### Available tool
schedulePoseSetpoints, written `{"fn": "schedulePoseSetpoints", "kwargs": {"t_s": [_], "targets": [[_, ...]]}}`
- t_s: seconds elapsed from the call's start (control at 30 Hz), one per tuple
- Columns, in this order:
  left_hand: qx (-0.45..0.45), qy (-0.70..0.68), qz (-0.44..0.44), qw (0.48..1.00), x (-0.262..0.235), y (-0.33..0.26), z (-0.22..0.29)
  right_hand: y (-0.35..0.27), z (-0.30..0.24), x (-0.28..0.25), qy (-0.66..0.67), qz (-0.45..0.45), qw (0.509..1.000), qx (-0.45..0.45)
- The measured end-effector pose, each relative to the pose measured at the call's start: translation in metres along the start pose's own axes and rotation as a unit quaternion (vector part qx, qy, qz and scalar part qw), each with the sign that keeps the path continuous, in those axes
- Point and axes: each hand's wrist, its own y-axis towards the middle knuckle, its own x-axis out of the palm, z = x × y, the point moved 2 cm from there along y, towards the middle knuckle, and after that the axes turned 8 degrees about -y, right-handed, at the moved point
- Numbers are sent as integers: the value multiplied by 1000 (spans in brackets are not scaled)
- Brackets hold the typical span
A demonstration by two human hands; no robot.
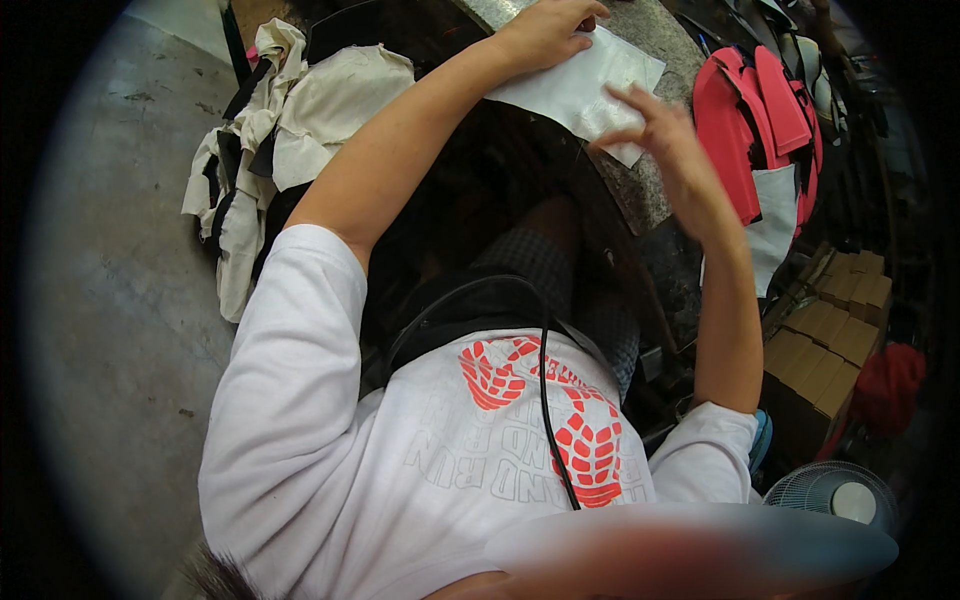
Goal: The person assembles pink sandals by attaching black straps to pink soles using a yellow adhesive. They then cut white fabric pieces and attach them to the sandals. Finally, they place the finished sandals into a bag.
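Note:
A glossy white sheet (570, 92) lies across the corner of a speckled grey work surface (640, 195). My left hand (545, 36) rests on its far part, thumb and forefinger apart and the other fingers partly hidden. A small dark patch shows between that thumb and forefinger; I cannot make out what it is. Over the sheet's right side is my right hand (668, 145), slightly blurred, with its fingers spread and nothing visible in them. Whether its fingertips touch the sheet is unclear.
Cream and black fabric pieces (330, 105) hang in a heap at the left. To the right are stacked pink-red pieces (760, 120) and a pale sheet (772, 225). Brown cardboard boxes (825, 335), a red cloth (888, 385) and a fan (835, 495) stand nearer. A black cable (545, 400) crosses my shirt.

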Motion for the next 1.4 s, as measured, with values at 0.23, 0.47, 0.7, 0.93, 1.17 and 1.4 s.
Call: {"fn": "schedulePoseSetpoints", "kwargs": {"t_s": [0.23, 0.47, 0.7, 0.93, 1.17, 1.4], "targets": [[4, -4, 14, 1000, 0, 0, -2, 21, 2, 37, -492, 64, 867, -35], [45, 61, 3, 997, 7, 5, -5, -9, -11, 9, -136, -39, 989, -54], [50, 112, 243, 962, -9, 47, 21, 20, 33, -81, 17, 84, 996, 15], [74, 51, 303, 949, 2, 134, -13, 55, 40, -102, -60, 93, 993, 30], [-82, -250, 347, 900, 18, 170, -59, 59, 65, -101, -34, 99, 994, 43], [-42, -465, 413, 782, 34, 175, -50, 91, 98, -96, -208, 24, 973, 96]]}}
